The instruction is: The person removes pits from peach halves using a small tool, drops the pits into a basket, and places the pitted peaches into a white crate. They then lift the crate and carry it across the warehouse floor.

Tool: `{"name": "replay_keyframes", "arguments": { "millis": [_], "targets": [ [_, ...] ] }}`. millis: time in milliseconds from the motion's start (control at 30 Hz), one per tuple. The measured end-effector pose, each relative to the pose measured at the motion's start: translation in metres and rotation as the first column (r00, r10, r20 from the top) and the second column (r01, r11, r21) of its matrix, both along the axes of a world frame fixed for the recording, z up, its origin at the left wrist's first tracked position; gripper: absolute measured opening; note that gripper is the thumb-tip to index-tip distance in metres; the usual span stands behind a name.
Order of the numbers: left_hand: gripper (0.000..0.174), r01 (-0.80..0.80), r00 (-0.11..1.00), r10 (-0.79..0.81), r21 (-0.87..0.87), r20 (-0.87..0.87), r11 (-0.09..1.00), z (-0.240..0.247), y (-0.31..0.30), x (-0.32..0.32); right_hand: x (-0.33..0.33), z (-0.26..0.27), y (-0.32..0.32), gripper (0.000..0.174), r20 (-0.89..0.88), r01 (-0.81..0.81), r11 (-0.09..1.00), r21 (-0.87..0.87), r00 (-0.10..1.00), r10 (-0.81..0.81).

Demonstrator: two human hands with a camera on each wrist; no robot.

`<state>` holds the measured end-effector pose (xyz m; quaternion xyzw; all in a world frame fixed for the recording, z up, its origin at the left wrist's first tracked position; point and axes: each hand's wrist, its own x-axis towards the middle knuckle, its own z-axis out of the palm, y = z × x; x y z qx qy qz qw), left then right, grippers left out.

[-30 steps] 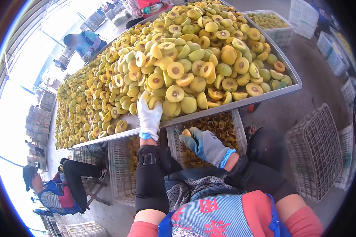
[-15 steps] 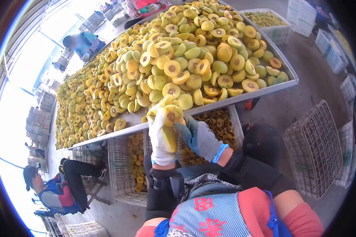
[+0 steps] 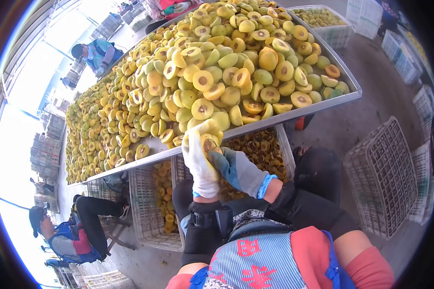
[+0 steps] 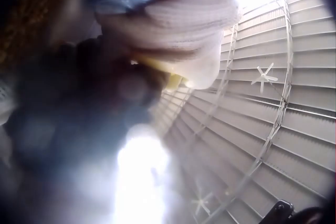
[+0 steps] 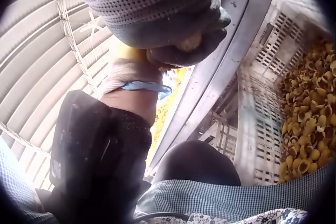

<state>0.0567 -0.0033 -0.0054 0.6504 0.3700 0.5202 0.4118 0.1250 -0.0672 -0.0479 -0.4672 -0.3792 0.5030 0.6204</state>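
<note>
In the head view the white-gloved left hand [image 3: 202, 166] holds a halved yellow fruit [image 3: 209, 142], its brown-centred cut face turned up, beside the metal edge of the heaped table. The grey-gloved right hand [image 3: 241, 169] meets it from the right, its fingertips against that fruit. In the right wrist view the right hand [image 5: 163, 16] has curled fingers, with a small pale brown piece [image 5: 190, 42] showing between them. The left wrist view shows the left glove [image 4: 178, 29] close up and blurred. Many fruit halves [image 3: 202, 81] lie on the tray just beyond the hands.
Below the table's metal rim [image 3: 294, 113] stand a crate of brownish pieces [image 3: 285, 153] and a crate of yellow halves [image 3: 147, 212]. An upright crate [image 3: 383, 178] is at the right. Other people [image 3: 97, 54] sit at the far side and at the left.
The left hand has come away from the pile with a fruit half and met the right hand. Over the last half second both hands stay together, shifting slightly.
</note>
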Motion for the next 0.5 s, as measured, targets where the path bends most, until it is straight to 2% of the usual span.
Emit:
{"name": "replay_keyframes", "arguments": {
  "millis": [33,67,133,167,267,333,367,400,500],
  "targets": [
    [0.035,-0.016,0.996,0.026,-0.123,0.084,0.992,0.001,0.000,0.002,0.000,0.001,0.000,0.044,-0.030,-0.017,1.000,-0.017,0.999,0.017],
    [0.036,-0.021,0.985,0.062,-0.245,0.163,0.969,0.001,0.001,0.004,0.002,0.003,-0.001,0.044,0.011,-0.041,0.998,-0.050,0.999,0.042],
    [0.037,0.050,0.972,0.040,-0.369,0.233,0.928,-0.003,0.005,0.001,0.007,0.009,-0.005,0.045,0.090,-0.086,0.989,-0.120,0.991,0.097],
    [0.038,0.087,0.963,0.034,-0.426,0.267,0.901,-0.005,0.007,-0.001,0.006,0.002,-0.003,0.045,0.073,-0.113,0.987,-0.117,0.990,0.122],
    [0.038,-0.003,0.981,0.076,-0.376,0.179,0.927,-0.004,0.004,0.001,0.002,-0.016,0.004,0.047,0.008,-0.161,0.982,-0.102,0.987,0.163],
    [0.038,0.051,0.980,0.025,-0.371,0.195,0.927,-0.007,0.005,-0.001,0.003,-0.005,-0.002,0.053,-0.052,-0.159,0.982,-0.099,0.987,0.154],
    [0.038,0.077,0.979,0.000,-0.367,0.206,0.927,-0.009,0.007,-0.003,0.006,0.004,-0.007,0.054,-0.098,-0.213,0.960,-0.180,0.975,0.198],
    [0.038,0.143,0.981,-0.086,-0.357,0.172,0.923,-0.011,0.012,-0.007,0.014,0.025,-0.012,0.054,-0.146,-0.269,0.929,-0.255,0.960,0.238],
    [0.039,0.345,0.934,-0.353,-0.356,0.045,0.868,-0.013,0.026,-0.024,0.028,0.039,-0.013,0.059,-0.141,-0.385,0.811,-0.440,0.922,0.361]
  ]
}}
